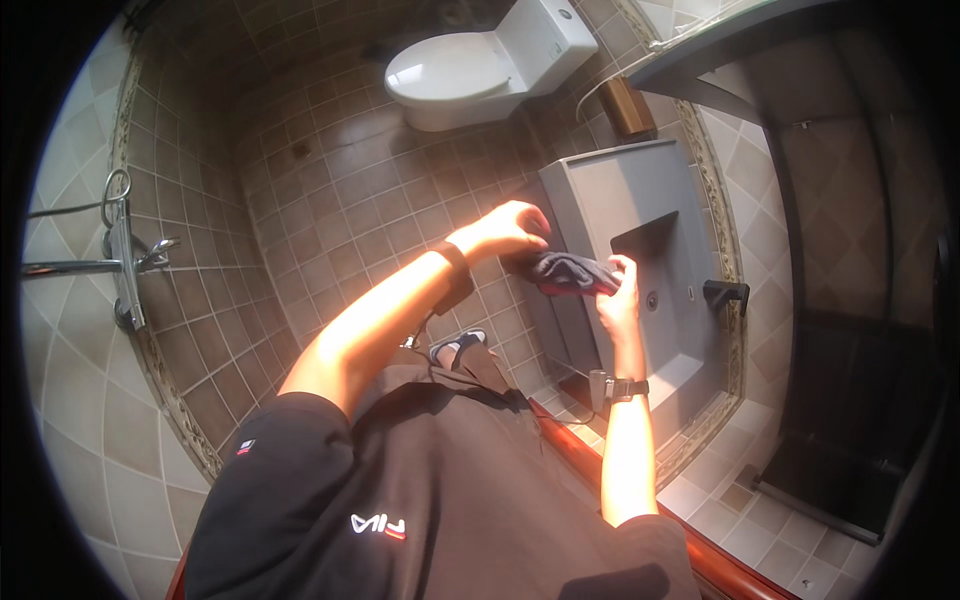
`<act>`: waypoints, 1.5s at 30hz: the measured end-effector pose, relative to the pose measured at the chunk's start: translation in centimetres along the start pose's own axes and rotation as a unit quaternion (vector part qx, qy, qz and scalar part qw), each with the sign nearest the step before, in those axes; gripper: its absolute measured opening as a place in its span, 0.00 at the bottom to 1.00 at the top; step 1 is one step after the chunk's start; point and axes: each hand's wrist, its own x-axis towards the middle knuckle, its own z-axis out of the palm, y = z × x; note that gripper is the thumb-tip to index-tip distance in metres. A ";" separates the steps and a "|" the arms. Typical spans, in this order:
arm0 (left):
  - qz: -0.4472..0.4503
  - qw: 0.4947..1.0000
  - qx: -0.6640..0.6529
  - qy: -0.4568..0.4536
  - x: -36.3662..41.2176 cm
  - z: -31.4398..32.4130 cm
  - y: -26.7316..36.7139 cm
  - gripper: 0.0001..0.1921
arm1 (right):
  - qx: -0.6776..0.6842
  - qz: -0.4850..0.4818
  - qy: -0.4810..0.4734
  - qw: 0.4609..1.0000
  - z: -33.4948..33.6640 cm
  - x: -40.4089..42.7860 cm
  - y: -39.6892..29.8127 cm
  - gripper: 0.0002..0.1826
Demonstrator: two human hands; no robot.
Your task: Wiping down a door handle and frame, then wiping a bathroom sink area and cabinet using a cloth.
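My right hand (621,304) grips one end of a bunched dark grey cloth (574,271), with the thumb on top. The cloth hangs in the air beside the front edge of a grey washbasin (600,199). At the cloth's other end, my left hand (510,229) is bent at the wrist, its fingers curled down. Whether those fingers touch the cloth cannot be made out. Both wrists wear dark bands, and a small device (598,388) sits at the right one. Strong sunlight washes out the forearms.
A black wall tap (726,292) juts over the basin, which has a round drain (652,301). Beyond is a white toilet (457,71) with its lid down. A shower mixer (133,262) is fixed to the left wall. Brown tiles (360,195) cover the floor; a dark mirror (847,247) stands right.
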 end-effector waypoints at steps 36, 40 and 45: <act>-0.226 0.952 -0.204 -0.030 14.1 -3.8 -7.2 0.32 | 0.919 0.253 0.242 0.181 19.1 2.6 5.2 0.36; -0.222 0.945 -0.240 0.028 16.4 -6.5 -7.6 0.33 | 0.745 0.512 0.354 0.241 22.4 6.4 1.7 0.24; -0.266 0.925 -0.269 0.027 18.5 -4.3 -7.0 0.33 | 0.741 0.407 0.458 0.273 24.2 3.2 4.4 0.15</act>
